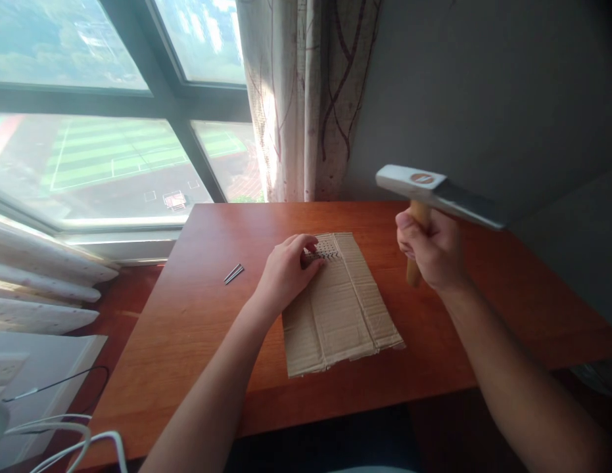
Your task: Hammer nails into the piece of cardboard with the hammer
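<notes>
A hammer (pixel 419 187) with a metal head and wooden handle is raised in the air on the right. My right hand (pixel 431 246) is wrapped around its handle, to the right of and above a piece of corrugated cardboard (pixel 342 309) on the table. My left hand (pixel 293 266) rests on the cardboard's far left part, thumb and fingers apart. Beside these fingertips is a patch of small dark dots (pixel 328 248) in rows; whether they are holes or nail heads I cannot tell. Some of the left fingers are hidden behind the hand.
A few loose nails (pixel 233 273) lie on the wooden table (pixel 187 335) left of my left hand. Behind the table hang a curtain (pixel 290 98) and a grey wall (pixel 458 85). A window stands at the left; white cables (pixel 79 433) lie at the lower left.
</notes>
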`<action>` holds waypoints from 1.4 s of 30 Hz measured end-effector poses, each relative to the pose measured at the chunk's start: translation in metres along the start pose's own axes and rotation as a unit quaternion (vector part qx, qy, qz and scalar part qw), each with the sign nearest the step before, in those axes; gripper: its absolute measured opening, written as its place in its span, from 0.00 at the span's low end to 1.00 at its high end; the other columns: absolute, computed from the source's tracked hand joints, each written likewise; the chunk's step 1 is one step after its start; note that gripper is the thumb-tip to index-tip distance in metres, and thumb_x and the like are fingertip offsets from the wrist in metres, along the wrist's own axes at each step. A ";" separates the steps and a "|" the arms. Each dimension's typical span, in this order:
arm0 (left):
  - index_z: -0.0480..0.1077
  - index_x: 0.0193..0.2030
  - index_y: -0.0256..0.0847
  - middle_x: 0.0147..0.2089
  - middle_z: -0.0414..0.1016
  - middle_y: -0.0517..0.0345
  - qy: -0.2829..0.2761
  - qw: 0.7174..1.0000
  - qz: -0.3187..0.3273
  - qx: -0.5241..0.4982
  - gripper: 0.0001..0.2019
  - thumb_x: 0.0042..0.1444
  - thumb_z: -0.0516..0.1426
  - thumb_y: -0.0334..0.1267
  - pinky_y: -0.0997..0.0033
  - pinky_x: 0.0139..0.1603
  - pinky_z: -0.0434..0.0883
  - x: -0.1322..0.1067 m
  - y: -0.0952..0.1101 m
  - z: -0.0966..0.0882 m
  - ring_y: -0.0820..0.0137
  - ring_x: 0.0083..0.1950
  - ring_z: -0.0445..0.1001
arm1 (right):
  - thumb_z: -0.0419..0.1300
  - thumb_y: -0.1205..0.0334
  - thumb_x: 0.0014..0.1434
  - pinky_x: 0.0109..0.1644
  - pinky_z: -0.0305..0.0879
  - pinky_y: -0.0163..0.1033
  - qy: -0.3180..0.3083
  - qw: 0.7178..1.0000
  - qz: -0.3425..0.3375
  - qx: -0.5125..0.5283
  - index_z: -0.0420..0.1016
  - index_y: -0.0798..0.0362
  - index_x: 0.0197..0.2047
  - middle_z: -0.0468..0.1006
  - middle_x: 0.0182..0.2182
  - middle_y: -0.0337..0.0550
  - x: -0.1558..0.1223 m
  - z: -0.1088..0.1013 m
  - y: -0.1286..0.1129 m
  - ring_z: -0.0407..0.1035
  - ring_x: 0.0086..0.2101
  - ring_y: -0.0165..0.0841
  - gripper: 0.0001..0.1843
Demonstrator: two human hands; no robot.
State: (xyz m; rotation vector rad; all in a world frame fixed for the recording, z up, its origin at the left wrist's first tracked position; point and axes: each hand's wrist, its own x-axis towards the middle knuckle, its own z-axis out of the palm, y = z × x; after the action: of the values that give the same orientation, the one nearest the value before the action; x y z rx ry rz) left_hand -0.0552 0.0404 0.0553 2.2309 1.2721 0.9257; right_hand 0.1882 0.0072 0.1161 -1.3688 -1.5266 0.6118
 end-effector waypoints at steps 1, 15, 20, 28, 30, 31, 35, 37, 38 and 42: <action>0.70 0.43 0.42 0.42 0.78 0.57 0.000 1.000 0.000 0.001 0.09 0.54 0.63 0.34 0.70 0.36 0.69 0.000 0.000 0.000 0.71 0.34 0.72 | 0.53 0.36 0.63 0.23 0.44 0.38 0.037 0.998 -0.003 0.045 0.52 0.47 0.25 0.52 0.18 0.32 0.000 0.001 0.004 0.47 0.18 0.27 0.27; 0.72 0.43 0.42 0.42 0.77 0.56 0.002 0.999 0.028 0.041 0.08 0.56 0.61 0.34 0.70 0.36 0.69 -0.001 0.003 0.000 0.72 0.33 0.72 | 0.53 0.32 0.60 0.20 0.52 0.37 0.144 0.983 -0.004 0.115 0.51 0.47 0.26 0.54 0.18 0.32 -0.006 0.001 0.031 0.52 0.17 0.27 0.28; 0.74 0.45 0.42 0.39 0.77 0.57 0.099 0.993 0.064 0.013 0.08 0.60 0.60 0.39 0.72 0.37 0.70 0.002 0.004 -0.020 0.74 0.32 0.71 | 0.56 0.36 0.61 0.19 0.42 0.36 0.149 0.977 -0.014 0.153 0.49 0.47 0.25 0.47 0.16 0.29 -0.010 -0.003 0.034 0.44 0.15 0.25 0.28; 0.77 0.39 0.45 0.32 0.79 0.57 0.060 0.958 -0.150 0.239 0.09 0.56 0.59 0.45 0.69 0.31 0.65 -0.016 -0.066 -0.081 0.65 0.32 0.75 | 0.58 0.36 0.59 0.20 0.43 0.38 0.163 0.972 -0.015 0.165 0.50 0.47 0.23 0.49 0.16 0.30 -0.013 0.002 0.032 0.46 0.16 0.26 0.29; 0.77 0.35 0.46 0.34 0.81 0.55 0.008 0.943 -0.181 0.278 0.09 0.55 0.58 0.46 0.69 0.30 0.63 -0.026 -0.086 -0.085 0.63 0.32 0.75 | 0.58 0.37 0.60 0.20 0.43 0.38 0.164 0.971 -0.023 0.174 0.50 0.47 0.23 0.49 0.16 0.31 -0.013 0.002 0.032 0.47 0.16 0.26 0.29; 0.77 0.34 0.46 0.34 0.81 0.55 -0.018 0.942 -0.189 0.278 0.10 0.54 0.57 0.46 0.69 0.30 0.63 -0.031 -0.093 -0.085 0.63 0.32 0.75 | 0.59 0.37 0.60 0.20 0.43 0.38 0.164 0.970 -0.023 0.176 0.50 0.47 0.23 0.49 0.16 0.31 -0.013 0.002 0.032 0.47 0.16 0.26 0.29; 0.78 0.34 0.45 0.33 0.80 0.55 -0.085 0.933 -0.218 0.273 0.14 0.55 0.55 0.49 0.69 0.31 0.62 -0.038 -0.104 -0.082 0.63 0.32 0.74 | 0.59 0.37 0.59 0.19 0.44 0.38 0.166 0.970 -0.017 0.176 0.50 0.47 0.24 0.50 0.15 0.30 -0.013 0.002 0.033 0.47 0.16 0.25 0.29; 0.78 0.35 0.45 0.33 0.80 0.54 -0.110 0.920 -0.235 0.294 0.16 0.55 0.54 0.51 0.68 0.31 0.61 -0.037 -0.103 -0.080 0.62 0.34 0.74 | 0.60 0.39 0.60 0.18 0.42 0.36 0.167 0.964 -0.040 0.201 0.51 0.48 0.24 0.50 0.15 0.29 -0.012 0.002 0.034 0.46 0.15 0.24 0.28; 0.78 0.36 0.45 0.34 0.80 0.53 -0.121 0.913 -0.242 0.306 0.17 0.56 0.53 0.52 0.67 0.31 0.61 -0.036 -0.101 -0.079 0.61 0.35 0.74 | 0.61 0.40 0.60 0.18 0.41 0.35 0.166 0.960 -0.055 0.216 0.51 0.48 0.24 0.50 0.15 0.29 -0.011 0.001 0.035 0.46 0.15 0.24 0.28; 0.78 0.38 0.44 0.39 0.81 0.48 -0.137 0.894 -0.255 0.343 0.17 0.57 0.51 0.50 0.64 0.32 0.62 -0.034 -0.096 -0.078 0.55 0.39 0.75 | 0.62 0.44 0.61 0.17 0.40 0.34 0.169 0.950 -0.080 0.251 0.53 0.49 0.24 0.50 0.15 0.28 -0.009 -0.001 0.038 0.46 0.14 0.23 0.26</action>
State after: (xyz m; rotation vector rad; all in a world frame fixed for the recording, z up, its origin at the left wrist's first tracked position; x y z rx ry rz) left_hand -0.1806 0.0610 0.0369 2.1678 2.1175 -0.0651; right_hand 0.2059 0.0075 0.0810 -0.8939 -1.0937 0.5794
